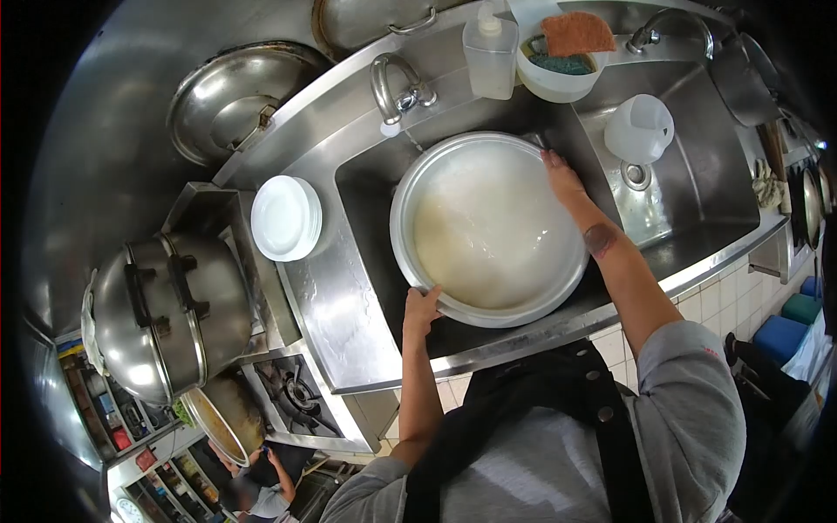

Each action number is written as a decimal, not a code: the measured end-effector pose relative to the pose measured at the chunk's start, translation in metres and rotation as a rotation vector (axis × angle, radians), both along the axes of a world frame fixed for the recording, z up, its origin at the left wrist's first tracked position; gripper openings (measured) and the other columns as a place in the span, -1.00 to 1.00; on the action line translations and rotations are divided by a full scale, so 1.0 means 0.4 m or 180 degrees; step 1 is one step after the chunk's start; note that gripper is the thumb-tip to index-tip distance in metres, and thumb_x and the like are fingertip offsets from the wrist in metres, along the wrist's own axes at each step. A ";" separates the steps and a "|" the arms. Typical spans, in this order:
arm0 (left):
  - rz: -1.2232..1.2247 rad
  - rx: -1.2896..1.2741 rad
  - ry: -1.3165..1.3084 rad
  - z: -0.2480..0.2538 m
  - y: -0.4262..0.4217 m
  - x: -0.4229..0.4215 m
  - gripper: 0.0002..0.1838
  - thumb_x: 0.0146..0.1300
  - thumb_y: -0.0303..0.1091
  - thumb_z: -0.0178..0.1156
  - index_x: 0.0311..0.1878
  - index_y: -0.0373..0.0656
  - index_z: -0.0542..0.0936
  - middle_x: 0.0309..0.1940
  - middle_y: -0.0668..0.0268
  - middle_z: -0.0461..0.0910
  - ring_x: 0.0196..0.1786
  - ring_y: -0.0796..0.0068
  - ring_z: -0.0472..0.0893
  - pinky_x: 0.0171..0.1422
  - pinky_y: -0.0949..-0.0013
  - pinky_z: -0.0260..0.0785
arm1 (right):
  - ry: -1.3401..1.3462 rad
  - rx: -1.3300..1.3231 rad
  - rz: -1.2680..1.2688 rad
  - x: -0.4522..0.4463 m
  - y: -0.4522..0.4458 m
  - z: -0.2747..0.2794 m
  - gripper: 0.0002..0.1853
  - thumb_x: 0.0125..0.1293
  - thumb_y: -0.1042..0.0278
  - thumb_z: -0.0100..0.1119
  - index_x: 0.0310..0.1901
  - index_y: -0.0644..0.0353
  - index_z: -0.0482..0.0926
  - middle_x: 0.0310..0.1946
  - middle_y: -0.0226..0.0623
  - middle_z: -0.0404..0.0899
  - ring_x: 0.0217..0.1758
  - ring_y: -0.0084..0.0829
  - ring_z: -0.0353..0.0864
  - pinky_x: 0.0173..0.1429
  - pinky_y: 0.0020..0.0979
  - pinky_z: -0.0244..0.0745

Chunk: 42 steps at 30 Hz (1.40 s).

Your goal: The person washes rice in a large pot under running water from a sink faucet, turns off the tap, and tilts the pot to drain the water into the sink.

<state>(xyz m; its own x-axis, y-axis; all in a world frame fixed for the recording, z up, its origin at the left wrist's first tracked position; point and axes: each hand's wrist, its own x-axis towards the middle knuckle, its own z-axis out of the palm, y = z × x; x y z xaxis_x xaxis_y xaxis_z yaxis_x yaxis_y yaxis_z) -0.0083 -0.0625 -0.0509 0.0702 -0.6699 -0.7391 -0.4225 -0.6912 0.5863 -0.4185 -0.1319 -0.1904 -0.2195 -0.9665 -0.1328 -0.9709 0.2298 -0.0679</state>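
Steel sink [368,209] around wide bowl [402,228] (cloudy liquid [497,235] inside).

Count: 2 hands [422,312] on 1 basin [402,231]; 2 sinks [715,183], one left, one right; 2 taps [378,83], far side; 1 bottle [492,57] and 1 tub [562,85], far middle, with 1 orange cloth [577,33] and 1 green scrubber [561,64] at the tub; 1 jug [639,129], right sink; 1 dish stack [286,218], left, pieces not countable; 2 lids [228,105], far left; 1 burner [299,392] and 1 co-worker [266,503], near left.
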 end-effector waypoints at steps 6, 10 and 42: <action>-0.0052 -0.0074 0.0062 0.037 0.016 -0.022 -0.53 0.13 -0.26 0.26 -0.23 -0.56 0.35 -0.37 0.09 0.48 -0.42 0.39 0.55 -0.51 0.42 0.49 | -0.0227 -0.0140 0.0022 -0.006 0.000 0.000 -0.43 0.28 0.51 -0.20 0.34 0.04 0.06 0.29 -0.20 0.18 0.24 -0.09 0.33 0.18 -0.27 0.43; -0.0050 -0.0090 0.0094 0.080 0.028 -0.044 -0.56 0.13 -0.30 0.25 -0.22 -0.57 0.36 -0.36 0.08 0.50 -0.44 0.41 0.56 -0.51 0.43 0.49 | -0.0517 -0.0102 -0.0050 -0.004 0.004 0.010 -0.45 0.28 0.50 -0.22 0.33 0.03 0.09 0.28 -0.19 0.19 0.24 -0.10 0.32 0.19 -0.25 0.41; -0.0469 -0.0530 -0.0399 0.226 0.046 -0.176 -0.51 0.12 -0.29 0.25 -0.23 -0.62 0.31 -0.35 -0.01 0.51 -0.38 0.37 0.60 -0.49 0.41 0.54 | -0.1532 -0.0016 -0.0160 -0.018 -0.031 -0.049 -0.57 0.35 0.38 -0.30 0.26 0.02 0.19 0.30 -0.21 0.17 0.28 -0.16 0.27 0.29 -0.23 0.27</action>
